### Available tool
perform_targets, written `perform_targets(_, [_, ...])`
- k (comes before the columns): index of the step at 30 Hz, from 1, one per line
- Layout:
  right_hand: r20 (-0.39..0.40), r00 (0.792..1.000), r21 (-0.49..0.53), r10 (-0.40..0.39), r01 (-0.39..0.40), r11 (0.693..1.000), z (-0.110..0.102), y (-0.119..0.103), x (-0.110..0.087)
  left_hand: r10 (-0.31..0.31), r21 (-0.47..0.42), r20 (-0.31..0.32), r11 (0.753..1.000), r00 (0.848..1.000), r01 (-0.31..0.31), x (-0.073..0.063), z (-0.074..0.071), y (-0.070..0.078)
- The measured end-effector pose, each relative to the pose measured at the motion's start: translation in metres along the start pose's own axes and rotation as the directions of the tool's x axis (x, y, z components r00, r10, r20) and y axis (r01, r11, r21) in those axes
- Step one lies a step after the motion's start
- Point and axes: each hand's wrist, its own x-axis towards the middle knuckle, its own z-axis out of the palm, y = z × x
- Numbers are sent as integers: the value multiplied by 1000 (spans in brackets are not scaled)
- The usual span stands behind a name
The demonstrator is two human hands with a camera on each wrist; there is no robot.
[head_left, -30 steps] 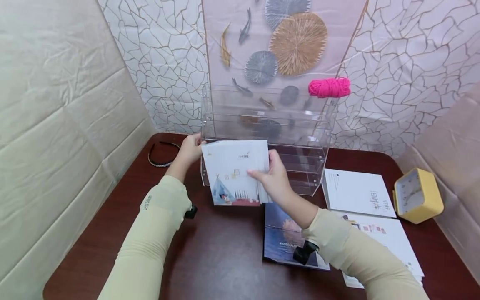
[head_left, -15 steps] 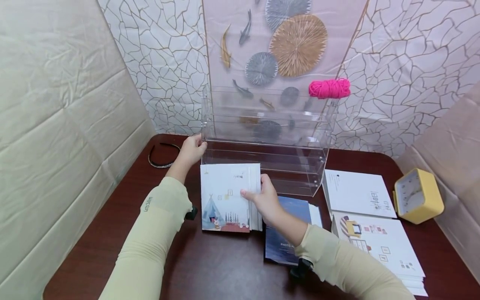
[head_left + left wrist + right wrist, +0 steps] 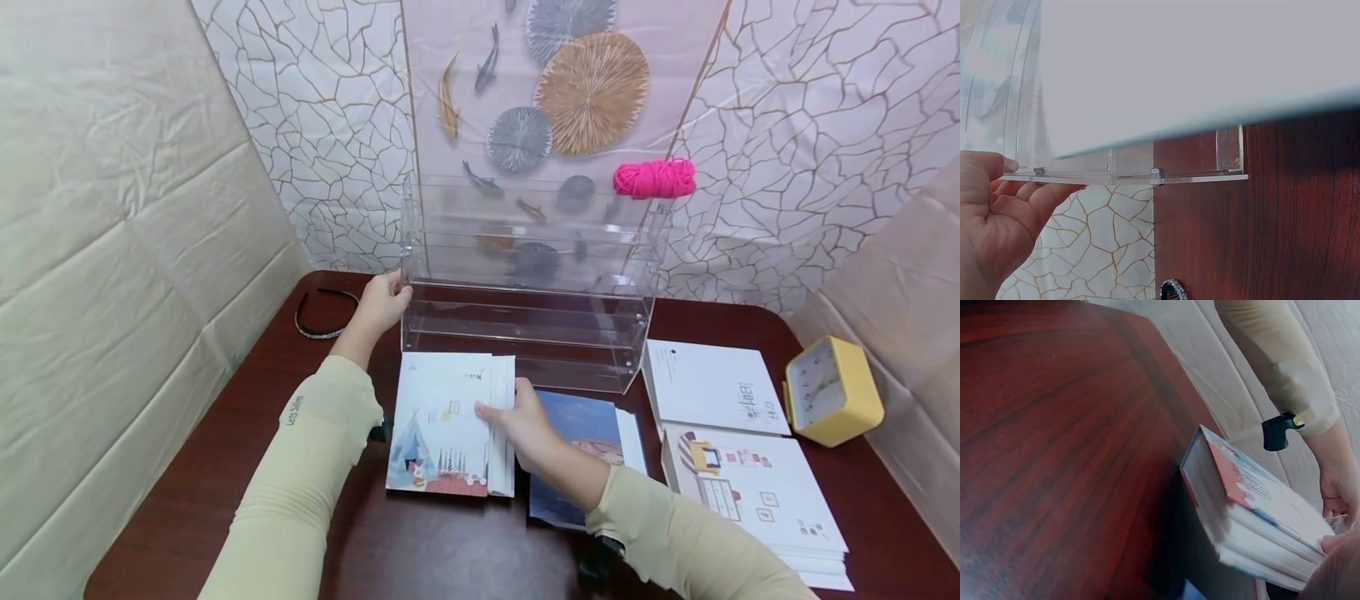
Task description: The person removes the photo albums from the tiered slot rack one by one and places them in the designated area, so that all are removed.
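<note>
My left hand [image 3: 384,302] pinches the left side panel of a clear acrylic rack [image 3: 517,287], thumb on one face and fingers on the other, as the left wrist view shows along the panel edge [image 3: 1191,180]. In my right hand [image 3: 527,429] is a small stack of white books [image 3: 442,429], gripped by the right side with the thumb on top. The uppermost cover carries a blue tent drawing. In the right wrist view the stack [image 3: 1272,500] stands tilted, its page edges showing. The books are just in front of the rack's lower front edge.
A blue photo album [image 3: 562,492] lies partly under my right forearm. Further right are white books [image 3: 757,492], another white book [image 3: 716,387] and a yellow clock [image 3: 836,392]. Pink yarn [image 3: 655,179] sits on the rack's top; a headband [image 3: 322,333] lies at left.
My right hand has brought the stack of books down and toward me, away from the rack's front, and slightly left. My left hand has stayed on the rack's side.
</note>
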Motion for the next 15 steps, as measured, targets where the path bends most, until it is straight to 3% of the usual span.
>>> perform_targets(6, [-15, 999, -14, 38, -38, 999, 3, 8, 0, 25, -16, 0, 1000, 1000, -25, -1, -2, 0])
perform_targets(12, [76, 995, 38, 60, -63, 997, 5, 15, 5, 41, -27, -9, 999, 999, -41, 2, -2, -3])
perform_targets(15, [80, 992, 26, 102, -105, 994, 6, 18, 7, 32, -27, 6, 999, 999, -32, 3, -1, -3])
